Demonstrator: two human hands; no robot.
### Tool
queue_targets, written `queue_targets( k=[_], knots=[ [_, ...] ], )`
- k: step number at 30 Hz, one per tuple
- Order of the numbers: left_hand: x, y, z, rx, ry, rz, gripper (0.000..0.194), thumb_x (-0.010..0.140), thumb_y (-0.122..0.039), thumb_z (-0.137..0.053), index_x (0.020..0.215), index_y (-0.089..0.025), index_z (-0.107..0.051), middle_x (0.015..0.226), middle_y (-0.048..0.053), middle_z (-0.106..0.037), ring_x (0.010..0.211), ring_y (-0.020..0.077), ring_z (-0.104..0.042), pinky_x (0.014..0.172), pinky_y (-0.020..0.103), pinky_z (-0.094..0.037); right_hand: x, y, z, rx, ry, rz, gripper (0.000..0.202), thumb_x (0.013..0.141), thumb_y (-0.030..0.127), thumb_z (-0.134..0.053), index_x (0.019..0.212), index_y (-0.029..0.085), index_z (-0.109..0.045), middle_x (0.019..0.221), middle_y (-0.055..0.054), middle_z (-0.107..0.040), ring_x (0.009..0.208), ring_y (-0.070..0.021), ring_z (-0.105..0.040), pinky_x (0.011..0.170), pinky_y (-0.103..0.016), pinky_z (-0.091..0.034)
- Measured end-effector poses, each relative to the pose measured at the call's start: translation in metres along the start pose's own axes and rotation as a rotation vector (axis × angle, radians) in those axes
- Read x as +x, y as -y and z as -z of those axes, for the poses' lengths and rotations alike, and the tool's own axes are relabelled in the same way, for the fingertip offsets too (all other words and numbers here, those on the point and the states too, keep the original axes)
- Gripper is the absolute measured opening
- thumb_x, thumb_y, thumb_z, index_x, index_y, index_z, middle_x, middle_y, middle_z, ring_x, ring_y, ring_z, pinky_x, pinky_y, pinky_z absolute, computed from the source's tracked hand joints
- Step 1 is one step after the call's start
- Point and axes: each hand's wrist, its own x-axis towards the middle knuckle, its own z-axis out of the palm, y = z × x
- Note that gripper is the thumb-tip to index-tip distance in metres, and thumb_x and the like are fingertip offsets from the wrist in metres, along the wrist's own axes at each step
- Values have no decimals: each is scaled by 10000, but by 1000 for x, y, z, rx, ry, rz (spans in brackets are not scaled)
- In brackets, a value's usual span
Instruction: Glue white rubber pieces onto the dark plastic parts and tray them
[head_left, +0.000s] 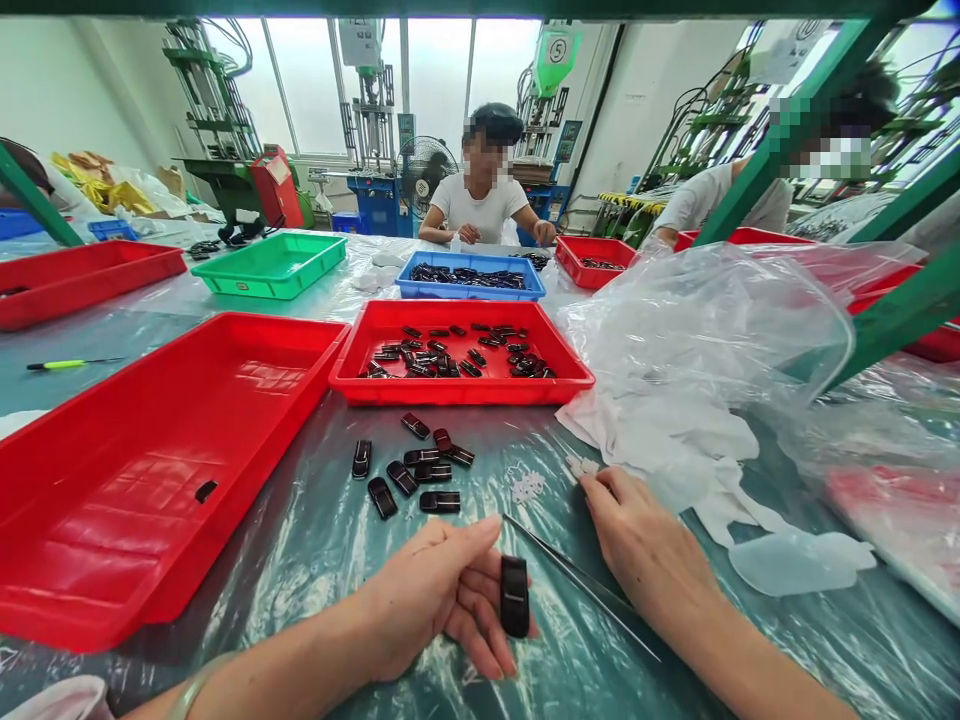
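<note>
My left hand (pixel 457 590) holds a glossy black oblong plastic part (pixel 514 597) upright on its fingers, the thumb stretched out above. My right hand (pixel 649 535) is closed at the fingertips on a small white piece (pixel 581 466) at the table surface; its exact kind is too small to tell. A pair of metal tweezers (pixel 581 580) lies between my hands. Tiny white bits (pixel 527 485) lie in a little heap beyond the tweezers' tip. Several similar black parts (pixel 420 470) are scattered on the plastic-covered table ahead of my left hand.
Ahead stands a red tray (pixel 461 392) with many black parts. A larger red tray (pixel 150 440) at left holds one dark piece. Blue (pixel 471 290) and green (pixel 274 285) trays are farther back. Clear plastic bags (pixel 697 340) and a squeeze bottle (pixel 799 562) lie right. Co-workers sit beyond.
</note>
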Motion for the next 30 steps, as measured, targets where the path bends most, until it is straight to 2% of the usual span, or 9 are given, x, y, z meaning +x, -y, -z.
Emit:
queue_targets(
  k=[6,11,14,17,19,22,27,30],
  knots=[
    [0,1,2,30,27,-8,541,717,-592,-564,658,-58,-627,684,151,-660,474,129,-604,403,165,-457,-1,0,0,-34,23,-21,259,767,-17,-420,841,155,-599,731,-44,-567,615,-175,-584,471,-244,-430],
    [-4,3,2,217,9,-31,284,615,-316,-727,776,-85,-691,760,84,-661,534,99,-585,486,176,-474,-1,-2,2,-11,49,6,236,792,18,-410,795,175,-585,773,-51,-578,661,-169,-587,524,-242,-452],
    [-6,5,0,341,-38,-38,257,609,-224,-709,835,-102,-725,681,46,-644,503,83,-537,497,184,-446,-1,-2,1,0,51,0,227,816,41,-397,876,164,-578,777,-55,-579,696,-179,-594,567,-254,-469],
    [-7,6,-1,508,-35,-145,238,622,-157,-677,844,-102,-744,677,48,-649,546,85,-516,519,177,-408,-1,-1,0,-4,54,-18,246,821,33,-378,940,147,-561,779,-63,-577,688,-189,-593,546,-264,-456],
    [-8,6,-2,582,-7,-226,243,641,-139,-662,866,-103,-747,744,67,-670,630,109,-540,569,183,-412,0,-1,0,-8,56,-25,237,819,29,-381,922,146,-560,777,-65,-569,676,-190,-587,519,-263,-439],
    [-9,5,-2,620,31,-265,243,677,-152,-653,899,-106,-742,786,72,-676,689,130,-556,603,192,-414,0,0,0,-9,52,-35,192,826,54,-403,857,154,-564,768,-64,-560,652,-187,-571,497,-262,-422],
    [-7,3,-1,701,70,-306,214,718,-143,-626,894,-103,-741,725,38,-634,623,91,-497,572,177,-377,0,-3,0,33,30,-15,185,834,68,-406,835,157,-567,847,-79,-608,749,-199,-584,557,-271,-437],
    [-7,3,0,745,64,-335,204,727,-126,-599,869,-116,-745,712,30,-615,595,81,-470,545,173,-353,0,-4,0,79,27,14,214,848,79,-383,813,170,-574,815,-69,-624,780,-198,-583,592,-271,-438]
  ],
)
